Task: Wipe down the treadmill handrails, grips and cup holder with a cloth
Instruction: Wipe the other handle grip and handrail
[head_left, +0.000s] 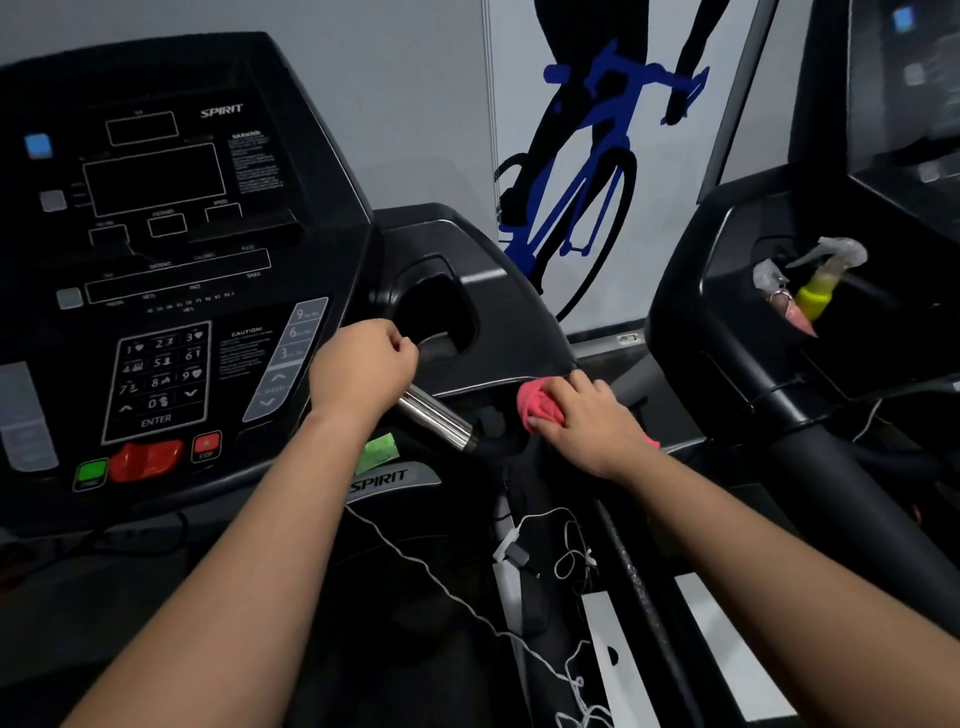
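1. R grip: right hand (587, 423) has fingers curled over the bunched pink cloth (540, 410), thumb side pinching it, palm pressing it down. The cloth sits on the lower rim of the console housing (498, 291), just below the cup holder (441, 317), about where the side handrail (810, 447) seems to start. Can't tell which surface it's actually on.
2. L grip: left hand (363, 364) is curled round the upper end of the chrome grip (436, 421), no cloth in it. Knuckles are right beside the cup holder's near edge. I read it as bracing only.
3. Pose: both forearms reach fwd and up from the bottom of the frame. R wrist is bent slightly inward, L wrist is straight.
4. Progress, my judgement: mid-task. No visible wet or clean marks, so I can't say what's done. The chrome grip is bare under the L hand and the cup holder has no cloth in it, so I count both as prob. left, plus the far-side rail, which is out of view.
5. Further out: a spray bottle (821, 280) is parked in the next treadmill's tray (727, 291), well apart from both hands.
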